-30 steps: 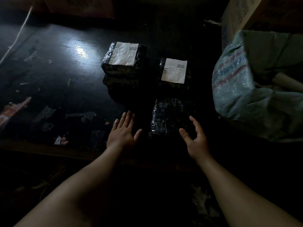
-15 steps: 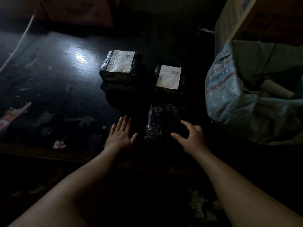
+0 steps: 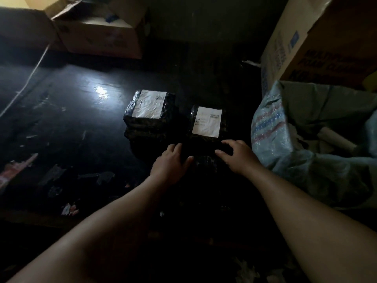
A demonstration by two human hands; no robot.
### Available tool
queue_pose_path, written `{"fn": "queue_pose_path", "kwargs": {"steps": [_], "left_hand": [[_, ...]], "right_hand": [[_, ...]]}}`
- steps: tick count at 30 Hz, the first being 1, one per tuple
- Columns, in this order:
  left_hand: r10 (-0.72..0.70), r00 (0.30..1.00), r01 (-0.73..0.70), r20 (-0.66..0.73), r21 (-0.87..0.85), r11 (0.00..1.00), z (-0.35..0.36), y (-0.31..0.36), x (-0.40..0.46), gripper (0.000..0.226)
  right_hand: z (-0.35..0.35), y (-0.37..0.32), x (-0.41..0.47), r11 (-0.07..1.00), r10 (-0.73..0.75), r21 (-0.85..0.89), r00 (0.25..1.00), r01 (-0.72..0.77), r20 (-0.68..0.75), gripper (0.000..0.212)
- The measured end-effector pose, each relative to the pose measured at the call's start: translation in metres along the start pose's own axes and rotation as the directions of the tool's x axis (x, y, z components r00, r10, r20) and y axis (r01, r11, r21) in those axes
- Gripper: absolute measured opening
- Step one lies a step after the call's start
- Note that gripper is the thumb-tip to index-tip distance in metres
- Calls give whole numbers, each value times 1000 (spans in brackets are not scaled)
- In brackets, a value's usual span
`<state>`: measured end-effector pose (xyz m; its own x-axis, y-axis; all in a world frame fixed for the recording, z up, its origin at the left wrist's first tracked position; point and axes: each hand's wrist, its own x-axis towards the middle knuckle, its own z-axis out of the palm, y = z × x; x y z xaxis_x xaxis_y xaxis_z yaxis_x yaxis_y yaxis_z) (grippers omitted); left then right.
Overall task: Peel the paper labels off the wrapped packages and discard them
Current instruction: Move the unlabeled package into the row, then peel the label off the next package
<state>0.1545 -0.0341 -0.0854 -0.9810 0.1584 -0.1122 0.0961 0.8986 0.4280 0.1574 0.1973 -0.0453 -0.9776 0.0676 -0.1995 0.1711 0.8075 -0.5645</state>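
Note:
Three black wrapped packages lie on the dark surface. The far left package (image 3: 142, 127) carries a wrinkled white label (image 3: 150, 107). The far right package (image 3: 206, 139) has a flat white label (image 3: 207, 121). A near package (image 3: 204, 163) shows no label and is mostly lost in shadow. My left hand (image 3: 170, 161) lies with fingers apart at the left of the gap between the near package and the far right one. My right hand (image 3: 236, 155) hovers with curved, spread fingers at the near right corner of the far right package. Neither hand visibly holds anything.
A large pale woven sack (image 3: 285, 144) with crumpled paper inside stands at the right, backed by a cardboard box (image 3: 318, 43). Another open cardboard box (image 3: 102, 33) sits at the back left. Torn scraps (image 3: 69, 209) litter the surface at left, and a white cord (image 3: 26, 82) runs there.
Both hands have moved forward, from beside the near unlabelled package to its far edge by the labelled right package. The view has tilted up, showing the boxes at the back.

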Motion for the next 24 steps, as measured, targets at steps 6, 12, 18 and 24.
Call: {"fn": "queue_pose_path", "kwargs": {"steps": [6, 12, 18, 24], "left_hand": [[70, 995, -61, 72, -122, 991, -2, 11, 70, 99], [130, 977, -100, 170, -175, 979, 0, 7, 131, 124], [303, 934, -237, 188, -308, 921, 12, 5, 176, 144], [348, 930, -286, 121, -359, 888, 38, -3, 195, 148]], "right_hand": [[-12, -12, 68, 999, 47, 4, 998, -47, 33, 54], [-15, -22, 134, 997, 66, -53, 997, -64, 46, 55], [-11, -24, 187, 990, 84, -113, 996, -79, 34, 56], [-3, -23, 218, 967, 97, -241, 994, -80, 59, 58]]}}
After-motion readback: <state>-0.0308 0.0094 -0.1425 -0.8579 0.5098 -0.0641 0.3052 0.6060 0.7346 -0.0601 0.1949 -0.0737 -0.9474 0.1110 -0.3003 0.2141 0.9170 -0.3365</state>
